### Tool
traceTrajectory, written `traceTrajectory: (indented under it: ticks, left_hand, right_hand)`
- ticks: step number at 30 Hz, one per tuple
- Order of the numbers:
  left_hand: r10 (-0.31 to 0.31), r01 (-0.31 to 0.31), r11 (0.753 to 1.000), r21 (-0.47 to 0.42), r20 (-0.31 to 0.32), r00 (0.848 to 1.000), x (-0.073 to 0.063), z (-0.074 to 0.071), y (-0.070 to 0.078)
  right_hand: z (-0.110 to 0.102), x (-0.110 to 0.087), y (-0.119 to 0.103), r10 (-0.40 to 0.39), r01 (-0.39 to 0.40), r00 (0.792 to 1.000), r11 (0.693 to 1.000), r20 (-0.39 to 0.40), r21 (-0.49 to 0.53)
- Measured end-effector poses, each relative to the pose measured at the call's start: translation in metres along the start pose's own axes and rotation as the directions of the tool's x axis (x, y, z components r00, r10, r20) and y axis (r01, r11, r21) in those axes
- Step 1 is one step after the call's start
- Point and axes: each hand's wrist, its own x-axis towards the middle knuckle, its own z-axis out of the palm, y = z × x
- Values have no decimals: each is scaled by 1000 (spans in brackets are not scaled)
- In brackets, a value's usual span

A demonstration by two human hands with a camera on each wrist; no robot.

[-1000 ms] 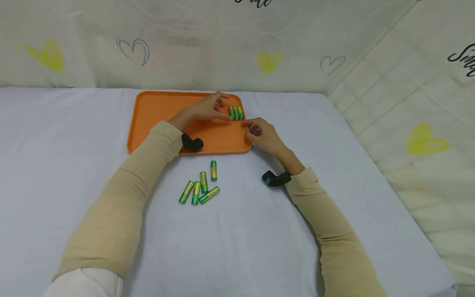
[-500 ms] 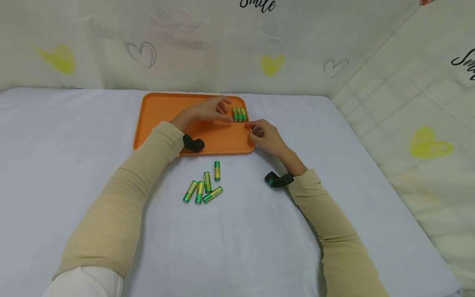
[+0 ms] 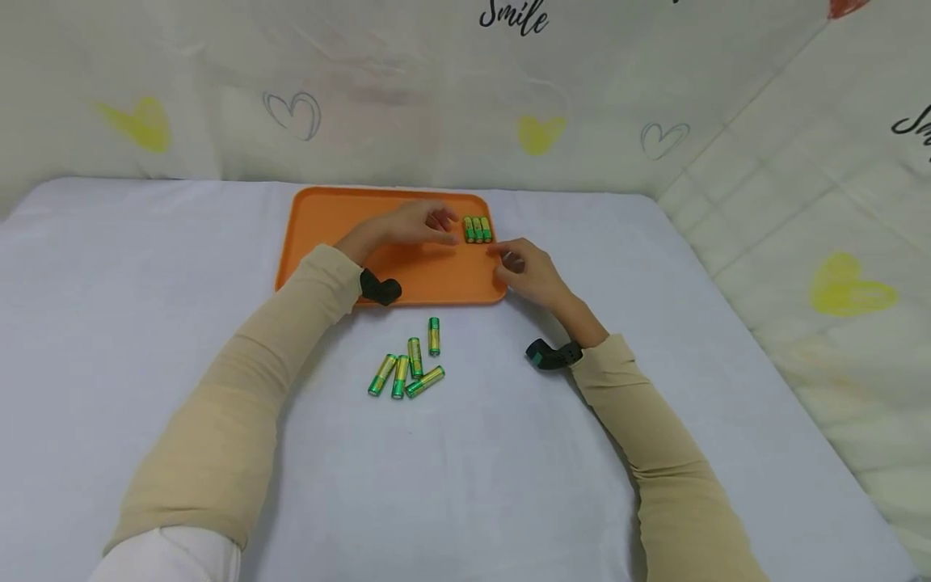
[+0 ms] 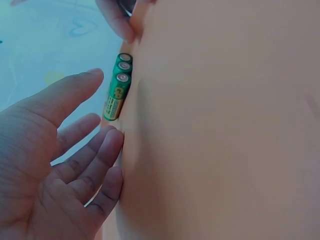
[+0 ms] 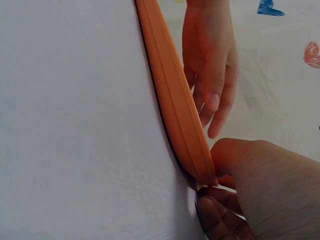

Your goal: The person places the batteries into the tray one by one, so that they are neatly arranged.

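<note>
Three green-and-yellow batteries (image 3: 478,229) stand side by side in a row near the right end of an orange tray (image 3: 454,279). My left hand (image 3: 418,225) hovers over the tray just left of the row, its fingers relaxed and holding nothing. In the left wrist view, the thumb and fingers of that hand (image 4: 60,150) are spread apart near the batteries (image 4: 120,87). At the tray's right edge, my right hand (image 3: 534,273) grips the rim; the right wrist view shows the tray's corner (image 5: 197,155) between its thumb and curled fingers.
Several loose batteries (image 3: 414,357) lie on the white tablecloth (image 3: 465,469) in front of the tray. A white backdrop (image 3: 436,137) with hearts and lettering rises behind the table and along its right side.
My left hand has drawn slightly left, away from the row of batteries. The right hand stays at the tray's edge. The head view has shifted, so everything sits a little farther right and lower.
</note>
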Motion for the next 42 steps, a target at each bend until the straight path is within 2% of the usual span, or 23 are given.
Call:
traceTrajectory:
  ticks: [10,19,27,34,39,42]
  left_hand:
    - [10,-10,999,31,6,1000,-2,-1,5]
    - [10,-10,1000,5,28,1000,-11,0,9]
    - [54,-54,999,-1,13,998,-19,0,8]
    - [111,-111,994,16,7,994,-28,4,16]
    - [174,-175,982,67,20,984,-35,10,19]
    - [190,-192,978,85,29,981,-42,12,22]
  right_hand:
    - [-1,4,4,16,-16,1000,1000,3,-12]
    - [-7,4,5,18,-18,1000,1000,9,-19]
    - [-9,6,9,-13,13,1000,1000,7,9]
    - [-10,5,13,-15,15,1000,1000,2,-8]
    - [-12,4,15,-8,8,1000,1000,0,0]
    - [-11,4,16,-7,7,1000,1000,0,3]
